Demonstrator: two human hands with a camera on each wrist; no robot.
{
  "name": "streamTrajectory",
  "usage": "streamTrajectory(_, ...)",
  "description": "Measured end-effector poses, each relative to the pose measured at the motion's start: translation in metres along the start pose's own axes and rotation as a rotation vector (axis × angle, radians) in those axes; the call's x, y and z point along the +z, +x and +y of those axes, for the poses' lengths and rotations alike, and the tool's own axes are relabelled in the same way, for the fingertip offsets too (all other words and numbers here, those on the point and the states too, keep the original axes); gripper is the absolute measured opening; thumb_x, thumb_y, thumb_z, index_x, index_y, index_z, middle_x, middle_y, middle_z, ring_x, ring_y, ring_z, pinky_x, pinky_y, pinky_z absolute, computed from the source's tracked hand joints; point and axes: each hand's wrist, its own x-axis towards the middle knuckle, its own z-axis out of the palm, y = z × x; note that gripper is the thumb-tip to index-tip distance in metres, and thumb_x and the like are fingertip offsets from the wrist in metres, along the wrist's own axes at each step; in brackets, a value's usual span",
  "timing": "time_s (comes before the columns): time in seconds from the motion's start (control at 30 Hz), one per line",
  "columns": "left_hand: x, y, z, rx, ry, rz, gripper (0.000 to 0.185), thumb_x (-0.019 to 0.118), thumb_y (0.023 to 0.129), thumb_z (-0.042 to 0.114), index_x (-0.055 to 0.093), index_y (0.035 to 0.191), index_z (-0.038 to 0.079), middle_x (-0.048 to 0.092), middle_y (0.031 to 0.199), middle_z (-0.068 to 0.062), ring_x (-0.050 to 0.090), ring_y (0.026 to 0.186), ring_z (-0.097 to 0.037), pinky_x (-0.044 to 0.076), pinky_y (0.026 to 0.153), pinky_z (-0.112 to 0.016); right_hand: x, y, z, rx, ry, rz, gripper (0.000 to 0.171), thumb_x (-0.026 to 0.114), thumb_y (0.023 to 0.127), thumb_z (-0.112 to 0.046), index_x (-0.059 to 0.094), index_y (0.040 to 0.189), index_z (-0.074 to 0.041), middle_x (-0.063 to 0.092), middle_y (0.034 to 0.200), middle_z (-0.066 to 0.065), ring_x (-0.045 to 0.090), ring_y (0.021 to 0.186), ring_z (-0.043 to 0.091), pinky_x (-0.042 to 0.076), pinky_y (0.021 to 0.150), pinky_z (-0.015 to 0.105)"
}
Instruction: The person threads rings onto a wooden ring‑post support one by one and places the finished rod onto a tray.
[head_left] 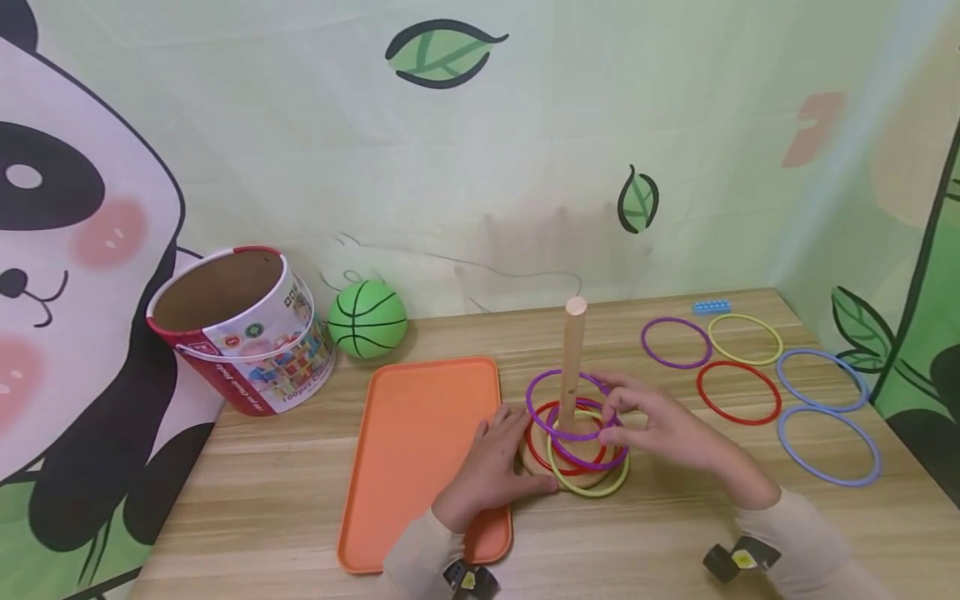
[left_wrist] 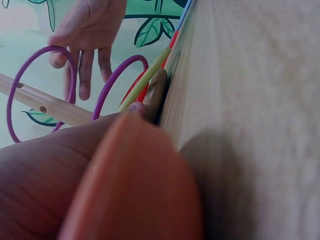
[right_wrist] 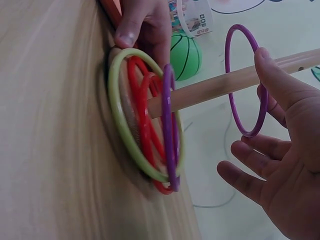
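A pale wooden peg (head_left: pixel 572 358) stands upright on a round wooden base (head_left: pixel 592 479). My right hand (head_left: pixel 660 417) pinches a purple ring (right_wrist: pixel 228 60) between thumb and fingers; in the right wrist view that ring encircles the peg, above the others. Lower down lie red rings (right_wrist: pixel 145 125), a yellow-green ring (right_wrist: pixel 116 100) and a second purple ring (right_wrist: pixel 169 130), all around the peg near the base. My left hand (head_left: pixel 491 458) grips the base's left side, thumb at its front edge and fingers behind. Part of the base is hidden under the rings.
Left of the base lies an orange tray (head_left: pixel 420 467), under my left forearm. Behind it are a green ball (head_left: pixel 367 319) and an open bucket (head_left: pixel 247 358). Several loose rings, including a blue ring (head_left: pixel 862 479), lie at right, near a blue toy brick (head_left: pixel 711 307).
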Motion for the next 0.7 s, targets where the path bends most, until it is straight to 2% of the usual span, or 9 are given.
streamTrajectory(0.43, 0.000, 0.001, 0.001, 0.016, -0.009, 0.007, 0.108, 0.087, 0.082, 0.054, 0.035, 0.166, 0.011, 0.037, 0.169, -0.011, 0.014, 0.161, -0.039, 0.009, 0.125, -0.066, 0.005, -0.003, 0.011, -0.005, -0.015, -0.001, 0.023, 0.084, 0.091, -0.012, 0.065, 0.089, -0.026, 0.059, 0.146, 0.023, 0.047, 0.143, 0.050, 0.042, 0.107, 0.065)
streamTrajectory(0.6, 0.000, 0.000, 0.000, 0.027, -0.008, 0.012, 0.107, 0.087, 0.082, 0.053, 0.035, 0.166, 0.011, 0.039, 0.168, -0.011, 0.015, 0.160, -0.040, 0.010, 0.125, -0.068, 0.008, -0.005, 0.017, -0.033, -0.035, 0.000, 0.024, 0.084, 0.090, -0.012, 0.065, 0.089, -0.026, 0.059, 0.146, 0.025, 0.048, 0.142, 0.049, 0.046, 0.105, 0.047)
streamTrajectory(0.7, 0.000, 0.000, 0.000, 0.029, -0.014, 0.015, 0.107, 0.088, 0.082, 0.053, 0.035, 0.166, 0.011, 0.039, 0.167, -0.011, 0.015, 0.160, -0.041, 0.010, 0.124, -0.068, 0.009, -0.005, 0.019, -0.037, -0.039, -0.002, 0.024, 0.084, 0.090, -0.012, 0.065, 0.089, -0.027, 0.059, 0.146, 0.024, 0.049, 0.142, 0.049, 0.046, 0.106, 0.043)
